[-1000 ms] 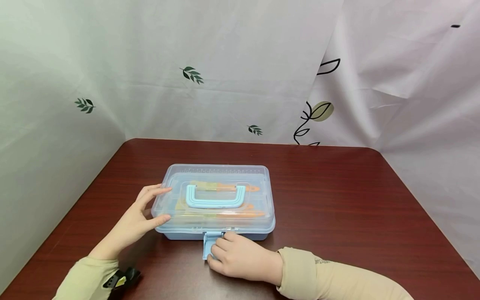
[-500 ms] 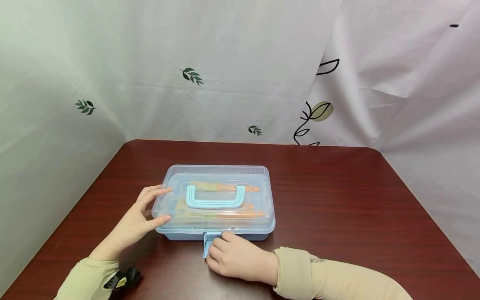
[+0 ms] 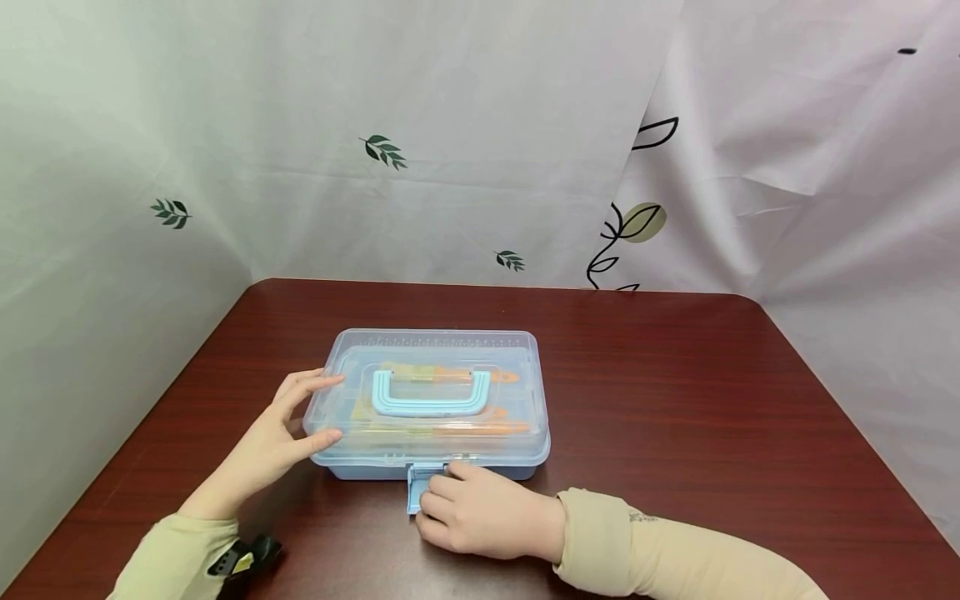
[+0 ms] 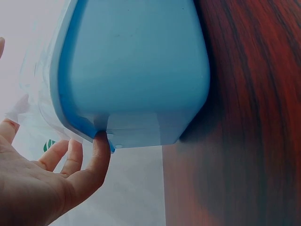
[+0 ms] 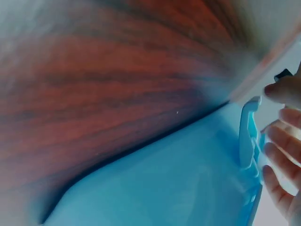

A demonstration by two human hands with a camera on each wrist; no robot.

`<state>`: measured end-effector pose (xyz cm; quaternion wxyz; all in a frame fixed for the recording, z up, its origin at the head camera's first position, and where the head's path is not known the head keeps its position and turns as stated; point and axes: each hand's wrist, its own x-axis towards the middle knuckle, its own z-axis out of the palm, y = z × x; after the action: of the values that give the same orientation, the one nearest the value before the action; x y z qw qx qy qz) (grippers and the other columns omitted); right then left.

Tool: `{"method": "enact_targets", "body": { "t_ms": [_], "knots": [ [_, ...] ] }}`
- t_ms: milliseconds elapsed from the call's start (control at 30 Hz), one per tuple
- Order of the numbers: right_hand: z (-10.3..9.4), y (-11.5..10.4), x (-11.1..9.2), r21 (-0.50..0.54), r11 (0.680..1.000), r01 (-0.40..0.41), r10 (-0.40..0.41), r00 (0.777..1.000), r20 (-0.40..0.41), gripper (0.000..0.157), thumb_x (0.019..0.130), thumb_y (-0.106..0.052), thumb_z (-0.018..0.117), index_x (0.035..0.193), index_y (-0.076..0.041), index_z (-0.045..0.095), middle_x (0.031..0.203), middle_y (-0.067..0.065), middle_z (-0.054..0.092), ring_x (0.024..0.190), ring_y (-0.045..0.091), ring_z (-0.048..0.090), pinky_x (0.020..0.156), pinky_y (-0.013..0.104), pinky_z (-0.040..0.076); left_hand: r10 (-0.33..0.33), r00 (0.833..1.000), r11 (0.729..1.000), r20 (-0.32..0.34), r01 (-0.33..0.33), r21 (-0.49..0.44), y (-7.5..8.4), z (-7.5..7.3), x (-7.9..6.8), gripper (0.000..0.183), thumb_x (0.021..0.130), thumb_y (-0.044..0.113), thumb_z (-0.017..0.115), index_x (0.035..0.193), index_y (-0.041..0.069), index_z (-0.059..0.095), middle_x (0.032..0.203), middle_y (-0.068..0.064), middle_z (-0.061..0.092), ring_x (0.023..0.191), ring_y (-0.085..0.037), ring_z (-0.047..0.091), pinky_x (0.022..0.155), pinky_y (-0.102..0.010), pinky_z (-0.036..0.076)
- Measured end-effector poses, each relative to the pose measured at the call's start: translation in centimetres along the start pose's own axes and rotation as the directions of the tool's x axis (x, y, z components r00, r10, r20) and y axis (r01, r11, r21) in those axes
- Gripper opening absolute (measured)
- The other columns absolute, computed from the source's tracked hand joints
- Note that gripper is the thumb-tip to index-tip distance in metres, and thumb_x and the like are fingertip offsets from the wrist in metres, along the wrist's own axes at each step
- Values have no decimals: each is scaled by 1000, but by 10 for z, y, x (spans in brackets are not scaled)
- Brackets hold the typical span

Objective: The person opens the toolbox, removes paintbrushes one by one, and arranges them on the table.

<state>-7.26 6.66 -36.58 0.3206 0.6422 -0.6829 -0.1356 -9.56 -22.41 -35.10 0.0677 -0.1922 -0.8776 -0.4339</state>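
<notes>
A light blue plastic case (image 3: 431, 471) with a clear lid (image 3: 352, 342) rests on the table. My left hand (image 3: 273, 442) spreads its fingers over the case's left end, thumb and forefinger on the lid. In the left wrist view, one fingertip (image 4: 99, 141) touches the rim. At the front, the blue latch (image 3: 422, 490) is flipped outward. My right hand (image 3: 487, 512) is there, its bent fingers (image 5: 282, 157) beside the latch's upper side and hiding its right part. Orange-handled brushes (image 3: 480, 429) show through the lid, under the blue carrying handle (image 3: 431, 407).
The dark red wooden table (image 3: 675, 417) reaches back to a pale curtain (image 3: 480, 100) printed with leaves, which also hangs at both sides. A black strap (image 3: 243, 558) sits at my left wrist.
My right hand shifts slightly at the latch, which slants a little differently than a second ago. The left hand and the case stay in place.
</notes>
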Motion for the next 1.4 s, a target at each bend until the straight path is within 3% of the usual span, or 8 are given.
{"method": "enact_targets", "body": {
  "t_ms": [200, 367, 533, 633, 733, 900, 1167, 1400],
  "knots": [
    [-4, 13, -11, 67, 998, -5, 18, 980, -200, 23, 96, -17, 42, 96, -16, 64, 87, -6, 60, 81, 12, 56, 78, 25, 43, 2, 1000, 1000, 8, -2, -6, 0, 1, 1, 59, 82, 7, 73, 135, 9, 48, 137, -12, 34, 115, 14, 32, 82, -10, 43],
    [-4, 30, -22, 91, 992, -83, 111, 924, -366, 21, 89, -17, 46, 93, -12, 66, 90, -1, 65, 83, 14, 61, 76, 28, 48, 4, 1000, 1000, 3, -4, -19, 0, 1, 1, 59, 81, 6, 73, 135, 9, 48, 137, -13, 33, 112, 12, 36, 81, -10, 44],
    [-7, 44, -30, 179, 958, -223, 279, 866, -415, 19, 85, -16, 50, 93, -9, 65, 92, 4, 64, 82, 18, 61, 75, 31, 50, 6, 1000, 1000, -4, -6, -16, -1, 1, 0, 59, 81, 5, 73, 135, 7, 48, 136, -13, 33, 111, 12, 37, 79, -10, 44],
    [-10, 47, -38, 277, 895, -351, 436, 822, -367, 22, 78, -21, 62, 97, -10, 65, 99, 8, 62, 89, 22, 59, 77, 37, 48, 6, 1000, 1000, -5, -6, -10, 0, 1, -1, 59, 81, 5, 73, 135, 7, 48, 136, -13, 33, 111, 13, 36, 79, -10, 44],
    [-10, 47, -47, 369, 797, -477, 583, 769, -264, 41, 67, -28, 76, 103, -11, 63, 111, 12, 57, 100, 27, 54, 87, 46, 43, 4, 1000, 1000, -4, -4, -7, 0, 2, -1, 59, 81, 6, 73, 135, 7, 48, 136, -14, 33, 112, 13, 35, 80, -10, 44],
    [-5, 41, -61, 417, 679, -604, 699, 705, -117, 66, 59, -37, 86, 114, -12, 61, 124, 19, 46, 116, 33, 41, 98, 57, 27, 7, 1000, 1000, 1, -7, -16, 0, 2, -2, 59, 81, 5, 73, 135, 7, 47, 137, -14, 33, 110, 12, 37, 79, -12, 45],
    [-1, 35, -77, 465, 579, -670, 769, 638, -37, 85, 51, -34, 91, 123, -10, 54, 130, 27, 39, 121, 37, 37, 91, 61, 22, 2, 1000, 1000, 10, -1, -6, 0, 2, 0, 60, 81, 8, 74, 136, 11, 48, 138, -12, 34, 115, 13, 32, 82, -11, 43],
    [-2, 33, -79, 487, 530, -694, 781, 624, 39, 83, 58, -31, 89, 129, -10, 51, 138, 25, 35, 116, 37, 48, 91, 56, 26, 19, 1000, 1000, -4, -19, -17, -1, 1, 0, 60, 81, 5, 73, 135, 8, 47, 137, -12, 33, 112, 12, 36, 79, -10, 44]
  ]
}}
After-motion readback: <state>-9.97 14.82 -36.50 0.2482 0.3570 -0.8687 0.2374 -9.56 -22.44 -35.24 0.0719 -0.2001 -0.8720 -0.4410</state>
